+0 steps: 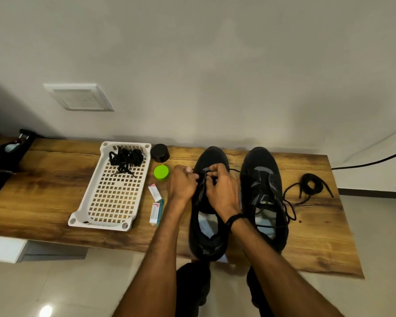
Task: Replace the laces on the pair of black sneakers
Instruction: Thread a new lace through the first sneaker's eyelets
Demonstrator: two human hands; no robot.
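Two hands work over the forefoot of the left black sneaker [207, 236], which stands on the wooden bench [44, 191] with its heel toward the person. The left hand [183, 181] grips its upper with curled fingers; the right hand [222, 191] pinches a black lace [235, 170] above the tongue. The second sneaker [261, 161] stands just right of it, with a coiled lace [311, 183] farther right. To its left lies a white basket [82, 216] holding black laces [126, 157], with a green cap [161, 172] between.

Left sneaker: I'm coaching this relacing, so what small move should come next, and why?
Probably draw the lace on through the toe-end eyelet. The right hand pinches it there while the left hand grips the left sneaker beside it, and the rows nearer the ankle look unlaced.
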